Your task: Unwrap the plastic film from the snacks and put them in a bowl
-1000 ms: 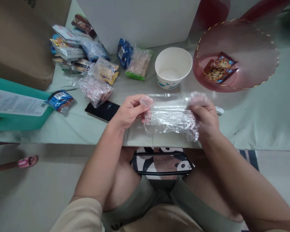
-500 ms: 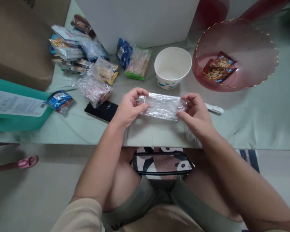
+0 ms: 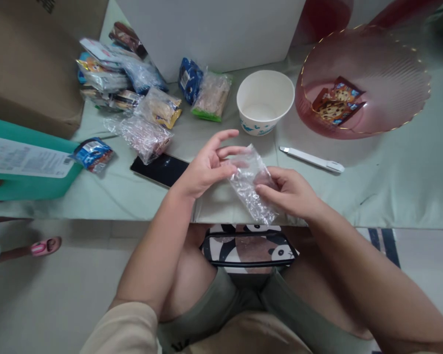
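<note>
A clear crinkled plastic bag (image 3: 251, 184) is held slanted over the front part of the table. My right hand (image 3: 290, 191) pinches its right side, thumb on top. At the bag's upper left edge is my left hand (image 3: 212, 164), thumb and lower fingers closed on it while the index finger sticks out. Just beyond the bag stands a white paper bowl (image 3: 265, 101) with a blue pattern. A white utility knife (image 3: 312, 159) lies on the table right of the bag. Under my left wrist lies a black phone (image 3: 160, 169), partly covered.
Several packaged snacks (image 3: 121, 73) are heaped at the back left, beside a cardboard box (image 3: 33, 64). A pink bowl (image 3: 395, 83) with cookie packets (image 3: 338, 103) stands at the right. A teal container (image 3: 59, 184) is at the left edge, and a person's foot (image 3: 46, 246) shows below.
The plastic bag has turned from lying level between both hands to a steep slant. My right hand moved left and down, uncovering the knife. My left index finger has lifted off the bag.
</note>
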Demonstrator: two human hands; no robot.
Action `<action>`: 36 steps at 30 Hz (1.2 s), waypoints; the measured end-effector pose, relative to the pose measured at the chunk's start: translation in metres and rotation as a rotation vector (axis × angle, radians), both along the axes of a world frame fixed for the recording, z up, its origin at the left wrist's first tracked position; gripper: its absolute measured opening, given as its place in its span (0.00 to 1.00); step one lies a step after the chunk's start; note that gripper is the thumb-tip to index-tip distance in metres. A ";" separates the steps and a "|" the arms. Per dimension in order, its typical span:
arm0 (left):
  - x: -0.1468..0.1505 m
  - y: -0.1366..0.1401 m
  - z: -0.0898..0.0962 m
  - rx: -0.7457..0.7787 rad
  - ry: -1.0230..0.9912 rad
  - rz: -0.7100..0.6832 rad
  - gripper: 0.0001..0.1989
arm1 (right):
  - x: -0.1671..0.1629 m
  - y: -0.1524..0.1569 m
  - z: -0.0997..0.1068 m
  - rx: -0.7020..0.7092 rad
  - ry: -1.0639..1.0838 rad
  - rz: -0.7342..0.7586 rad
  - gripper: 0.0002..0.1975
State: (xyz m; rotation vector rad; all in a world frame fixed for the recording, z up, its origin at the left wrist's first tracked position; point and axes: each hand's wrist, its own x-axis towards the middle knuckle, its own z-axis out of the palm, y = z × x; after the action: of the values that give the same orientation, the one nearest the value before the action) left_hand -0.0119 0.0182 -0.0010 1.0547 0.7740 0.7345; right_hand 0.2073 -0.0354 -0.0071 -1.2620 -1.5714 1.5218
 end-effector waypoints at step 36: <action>0.016 -0.004 -0.009 0.142 0.249 0.006 0.13 | -0.002 0.004 -0.014 -0.074 0.229 -0.307 0.22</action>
State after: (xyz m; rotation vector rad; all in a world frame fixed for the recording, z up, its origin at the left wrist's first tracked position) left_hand 0.0041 0.0140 -0.0098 1.2893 0.9477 0.6783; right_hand 0.2048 -0.0312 -0.0214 -1.2536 -1.1288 1.4760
